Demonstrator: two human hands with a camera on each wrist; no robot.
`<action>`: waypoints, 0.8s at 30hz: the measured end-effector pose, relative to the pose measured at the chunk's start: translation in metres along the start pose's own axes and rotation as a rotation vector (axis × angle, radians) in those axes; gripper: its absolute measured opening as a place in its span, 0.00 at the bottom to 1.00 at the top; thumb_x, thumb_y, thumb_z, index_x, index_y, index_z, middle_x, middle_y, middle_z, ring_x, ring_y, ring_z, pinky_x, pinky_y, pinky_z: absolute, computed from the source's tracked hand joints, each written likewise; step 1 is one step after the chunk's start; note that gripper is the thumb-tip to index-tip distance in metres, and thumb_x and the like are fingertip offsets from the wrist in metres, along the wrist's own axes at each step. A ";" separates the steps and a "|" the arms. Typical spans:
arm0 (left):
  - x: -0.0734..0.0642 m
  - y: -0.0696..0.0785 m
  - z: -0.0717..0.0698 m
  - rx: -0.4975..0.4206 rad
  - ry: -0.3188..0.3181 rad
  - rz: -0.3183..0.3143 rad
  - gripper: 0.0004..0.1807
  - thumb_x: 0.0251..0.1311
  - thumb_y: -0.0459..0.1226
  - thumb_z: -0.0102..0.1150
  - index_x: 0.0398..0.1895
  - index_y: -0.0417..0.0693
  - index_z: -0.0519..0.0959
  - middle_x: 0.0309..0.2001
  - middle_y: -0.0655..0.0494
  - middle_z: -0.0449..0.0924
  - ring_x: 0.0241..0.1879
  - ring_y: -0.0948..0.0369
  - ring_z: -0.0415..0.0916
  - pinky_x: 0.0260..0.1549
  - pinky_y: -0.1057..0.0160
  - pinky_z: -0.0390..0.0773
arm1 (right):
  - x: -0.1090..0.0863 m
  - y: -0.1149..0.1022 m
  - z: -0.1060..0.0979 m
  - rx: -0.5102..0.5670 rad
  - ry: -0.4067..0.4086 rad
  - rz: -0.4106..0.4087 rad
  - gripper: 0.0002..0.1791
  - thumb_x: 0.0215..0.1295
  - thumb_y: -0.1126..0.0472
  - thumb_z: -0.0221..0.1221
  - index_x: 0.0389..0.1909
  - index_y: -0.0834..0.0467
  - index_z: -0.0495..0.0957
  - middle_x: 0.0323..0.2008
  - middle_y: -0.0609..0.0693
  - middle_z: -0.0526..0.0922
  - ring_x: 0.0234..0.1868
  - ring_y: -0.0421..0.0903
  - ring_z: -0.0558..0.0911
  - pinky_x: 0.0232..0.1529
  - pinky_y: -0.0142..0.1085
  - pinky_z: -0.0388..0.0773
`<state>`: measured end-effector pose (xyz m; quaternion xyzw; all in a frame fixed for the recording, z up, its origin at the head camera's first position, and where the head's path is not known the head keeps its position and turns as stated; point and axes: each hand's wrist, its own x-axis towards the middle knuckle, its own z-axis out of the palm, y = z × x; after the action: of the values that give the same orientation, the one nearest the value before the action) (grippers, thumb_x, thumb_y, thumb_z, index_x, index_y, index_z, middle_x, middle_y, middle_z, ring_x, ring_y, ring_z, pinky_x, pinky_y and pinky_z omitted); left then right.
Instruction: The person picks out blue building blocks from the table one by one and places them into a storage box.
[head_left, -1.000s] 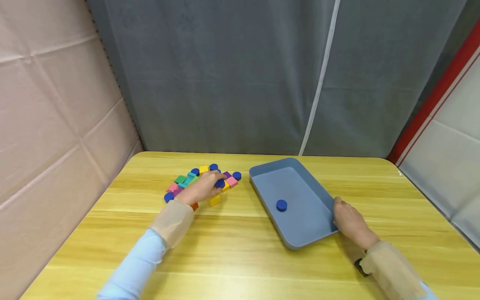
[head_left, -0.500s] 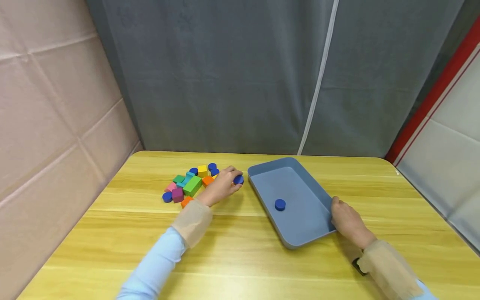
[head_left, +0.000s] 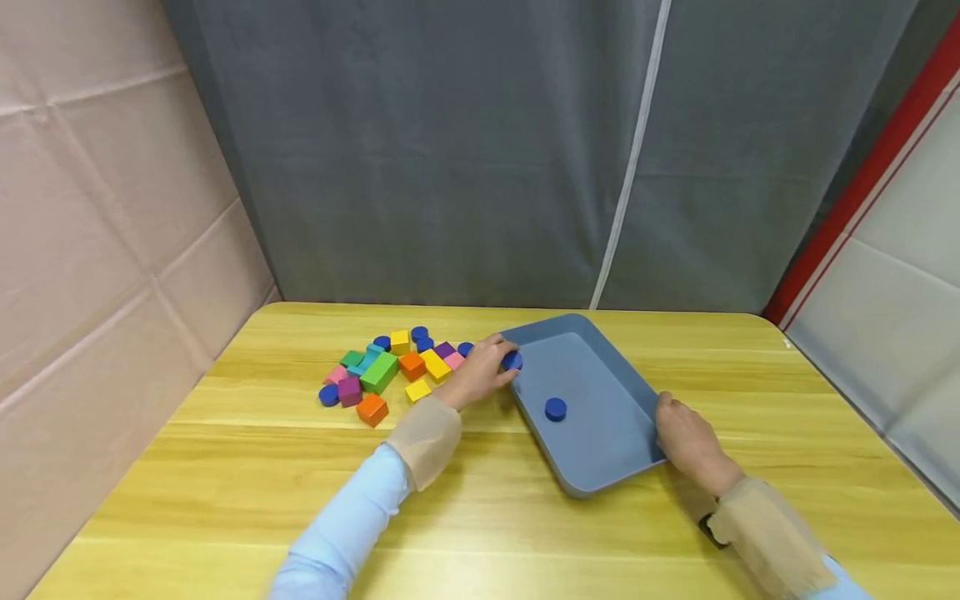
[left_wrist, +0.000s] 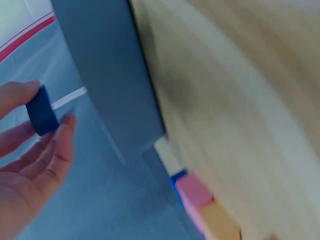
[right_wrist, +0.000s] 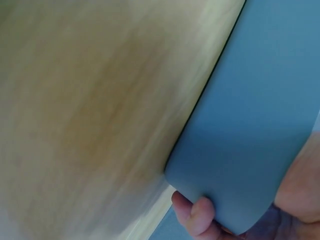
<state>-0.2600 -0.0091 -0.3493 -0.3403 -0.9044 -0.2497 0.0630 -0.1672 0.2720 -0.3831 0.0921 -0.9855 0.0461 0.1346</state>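
Observation:
A round blue block (head_left: 512, 361) is pinched between the thumb and fingers of my left hand (head_left: 477, 372), over the left rim of a grey-blue tray (head_left: 600, 392). The left wrist view shows that blue block (left_wrist: 42, 111) held by its edges above the tray's side wall (left_wrist: 112, 75). My right hand (head_left: 692, 442) grips the tray at its right near side, and the right wrist view shows fingers (right_wrist: 200, 216) curled at the tray corner (right_wrist: 235, 175). Inside the tray lies a second round blue block (head_left: 556, 409).
Left of the tray, a loose cluster holds a green block (head_left: 379, 372), orange blocks (head_left: 372, 409), yellow blocks (head_left: 417, 391), a purple cube (head_left: 349, 391) and several blue discs (head_left: 329, 395). The wooden table (head_left: 247, 500) ends at a grey curtain (head_left: 450, 167).
My left hand has moved right from the block cluster to the tray's rim, carrying a round blue block. The right hand keeps its grip on the tray.

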 end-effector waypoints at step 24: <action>0.036 -0.006 0.036 0.063 -0.136 0.060 0.18 0.55 0.34 0.56 0.49 0.37 0.74 0.47 0.45 0.72 0.45 0.54 0.71 0.50 0.63 0.70 | 0.001 -0.002 0.002 -0.055 -0.013 0.012 0.18 0.41 0.76 0.61 0.30 0.77 0.63 0.19 0.62 0.71 0.19 0.55 0.76 0.15 0.42 0.72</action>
<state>-0.2889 0.0255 -0.3724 -0.3812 -0.9034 -0.1955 0.0197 -0.1683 0.2694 -0.3845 0.0829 -0.9878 0.0190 0.1305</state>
